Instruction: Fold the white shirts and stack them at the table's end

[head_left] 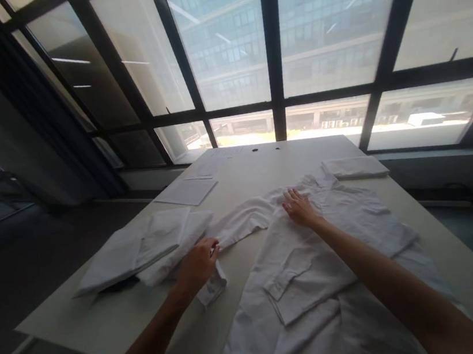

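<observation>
A white long-sleeved shirt [313,265] lies spread on the white table, its collar toward the far side. One sleeve [242,220] stretches out to the left, and my left hand [201,260] is closed around it near the cuff [213,287], which hangs below my fingers. The other cuff [280,281] lies folded across the body of the shirt. My right hand [299,206] rests flat on the shirt near the shoulder, fingers stretched out.
Folded white garments [136,248] lie at the table's left, close to my left hand. Another folded white cloth [355,167] is at the far right edge. Paper sheets [188,191] lie at the back left of the table [261,165]. Large windows [227,39] stand behind.
</observation>
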A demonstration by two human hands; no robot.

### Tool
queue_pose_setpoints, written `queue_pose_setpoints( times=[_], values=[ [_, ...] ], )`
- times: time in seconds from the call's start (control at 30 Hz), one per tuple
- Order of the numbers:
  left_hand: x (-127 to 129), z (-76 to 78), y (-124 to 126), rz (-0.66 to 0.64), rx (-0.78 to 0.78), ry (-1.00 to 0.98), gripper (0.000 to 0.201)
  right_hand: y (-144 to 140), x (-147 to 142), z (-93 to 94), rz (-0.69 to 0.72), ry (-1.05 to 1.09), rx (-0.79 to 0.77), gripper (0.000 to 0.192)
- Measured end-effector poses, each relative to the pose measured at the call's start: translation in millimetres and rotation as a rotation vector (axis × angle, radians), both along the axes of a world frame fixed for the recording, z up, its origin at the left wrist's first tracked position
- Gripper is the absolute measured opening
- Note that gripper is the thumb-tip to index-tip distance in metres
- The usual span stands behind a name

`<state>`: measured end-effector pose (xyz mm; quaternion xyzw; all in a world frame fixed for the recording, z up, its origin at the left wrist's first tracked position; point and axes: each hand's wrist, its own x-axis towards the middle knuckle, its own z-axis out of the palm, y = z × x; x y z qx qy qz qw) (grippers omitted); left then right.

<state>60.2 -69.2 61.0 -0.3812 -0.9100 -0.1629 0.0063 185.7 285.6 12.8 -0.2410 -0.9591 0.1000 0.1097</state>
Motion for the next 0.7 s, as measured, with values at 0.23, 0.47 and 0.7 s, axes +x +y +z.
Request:
queue_pose_setpoints(
  times=[0.23,0.47,0.7],
  values=[
    [19.2,-9.0,-71.5,0.307,-0.113,0.108,0.029,-16.3,-14.3,-20.6,-0.046,-0.084,-0.006,0.068],
    [25.3,-21.8,-77.0,0.304,-0.139,-0.066,0.018,-14.7,-14.2,-23.8,-0.055,-0.072,-0.003,0.067],
    [15.9,38.0,-34.4,0.262,0.139,0.309,0.023,-10.5,-15.0,-15.9,-0.047,-0.056,-0.115,0.064]
  ],
)
